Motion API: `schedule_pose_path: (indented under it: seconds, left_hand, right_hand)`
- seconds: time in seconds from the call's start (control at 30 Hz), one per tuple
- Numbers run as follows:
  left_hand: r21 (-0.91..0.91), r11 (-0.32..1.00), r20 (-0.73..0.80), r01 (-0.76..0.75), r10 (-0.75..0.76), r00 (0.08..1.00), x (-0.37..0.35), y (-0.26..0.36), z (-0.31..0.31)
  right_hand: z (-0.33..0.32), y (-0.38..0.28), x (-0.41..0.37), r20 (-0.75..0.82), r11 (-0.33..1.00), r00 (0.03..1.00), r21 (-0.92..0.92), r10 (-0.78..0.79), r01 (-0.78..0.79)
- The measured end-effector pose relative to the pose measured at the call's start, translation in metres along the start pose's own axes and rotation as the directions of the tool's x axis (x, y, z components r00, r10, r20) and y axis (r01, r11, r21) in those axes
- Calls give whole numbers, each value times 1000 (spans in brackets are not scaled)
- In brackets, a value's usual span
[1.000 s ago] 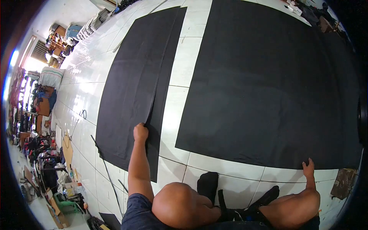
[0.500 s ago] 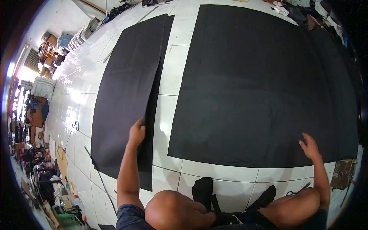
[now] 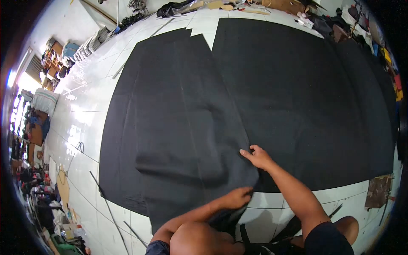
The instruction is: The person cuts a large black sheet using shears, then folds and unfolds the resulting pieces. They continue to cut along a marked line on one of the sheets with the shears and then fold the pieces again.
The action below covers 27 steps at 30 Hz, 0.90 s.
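A large black sheet (image 3: 170, 110), flexible like synthetic leather or fabric, is partly folded back and rippled near me. Its right part lies over the left edge of a second wide black sheet (image 3: 306, 106) on the floor. My left hand (image 3: 238, 198) is closed on the near right corner of the rippled sheet, just in front of my knees. Farther up that sheet's right edge is my right hand (image 3: 257, 157), with thumb and forefinger apart. It rests at or just above the edge; contact is hard to tell.
White floor tiles (image 3: 80, 127) show around the sheets. Thin dark strips (image 3: 108, 208) lie at the left, near a brown cut-out piece (image 3: 63, 187). A brown block (image 3: 379, 192) stands by the right corner. Piled goods (image 3: 340, 21) line the far right.
My left hand has carried the left sheet's edge rightward, unfolding it across the tile gap and onto the other sheet. My right hand has moved left to that edge.
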<state>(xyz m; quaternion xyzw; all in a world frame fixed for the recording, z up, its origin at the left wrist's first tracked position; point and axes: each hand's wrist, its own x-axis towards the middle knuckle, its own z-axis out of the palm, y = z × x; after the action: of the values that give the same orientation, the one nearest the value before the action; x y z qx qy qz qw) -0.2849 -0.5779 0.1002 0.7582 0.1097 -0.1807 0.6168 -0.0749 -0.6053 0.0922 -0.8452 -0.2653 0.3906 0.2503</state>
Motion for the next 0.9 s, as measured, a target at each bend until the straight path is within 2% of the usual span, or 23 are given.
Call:
schedule_pose_path:
  seconds: [0.03,0.07,0.13,0.17,0.2,0.23,0.27,0.3,0.33,0.4,0.5,0.6,0.63,0.73,0.77,0.83,0.9]
  left_hand:
    - [-98,994,98,-47,56,994,-3,-6,9]
    - [-117,993,146,-16,34,989,-8,-12,17]
    - [-203,966,264,163,-106,959,-28,19,-13]
    - [-106,975,6,194,-195,981,-39,26,-32]
    - [-24,968,-254,248,-246,935,-55,26,-50]
    - [-33,980,-607,196,-175,776,-65,0,-66]
    - [8,965,-839,261,-135,527,-76,-31,-88]
    - [176,897,-948,405,44,315,-93,-42,-110]
    - [243,753,-970,611,170,176,-113,-73,-129]
    - [-44,515,-998,856,6,-55,-140,-110,-145]
    - [-224,387,-955,894,-273,-121,-156,-135,-146]
    - [-357,398,-773,845,-634,-28,-166,-118,-150]
    - [-359,512,-802,780,-597,23,-169,-123,-144]
    - [-307,706,-826,638,-531,190,-176,-154,-138]
    - [-324,760,-826,563,-518,224,-175,-159,-137]
    - [-355,848,-828,393,-480,288,-164,-154,-139]
    - [-285,901,-885,327,-378,271,-155,-147,-143]
  right_hand:
    - [11,5,-2,-66,999,997,39,-25,28]
    - [21,12,-2,-134,996,990,70,-46,56]
    - [31,27,-12,-232,996,971,62,-55,72]
    - [30,34,-20,-265,998,963,29,-45,55]
    - [32,45,-31,-293,1000,956,-4,-30,31]
    - [33,60,-41,-284,1000,959,-7,-16,15]
    - [29,75,-48,-279,1000,960,-14,-13,9]
    - [28,89,-54,-271,1000,963,-22,-11,5]
    - [28,98,-63,-323,1000,946,-14,-11,7]
    - [29,113,-80,-418,1000,908,5,-10,13]
    - [29,132,-85,-507,1000,862,10,14,-11]
    - [20,141,-93,-529,993,843,100,100,-55]
    - [19,150,-95,-540,993,834,85,112,-79]
    - [4,160,-120,-468,985,867,104,168,-135]
    - [4,168,-127,-482,992,867,64,127,-110]
    - [5,175,-141,-436,986,886,23,157,-164]
    - [9,181,-152,-433,985,891,-39,135,-168]
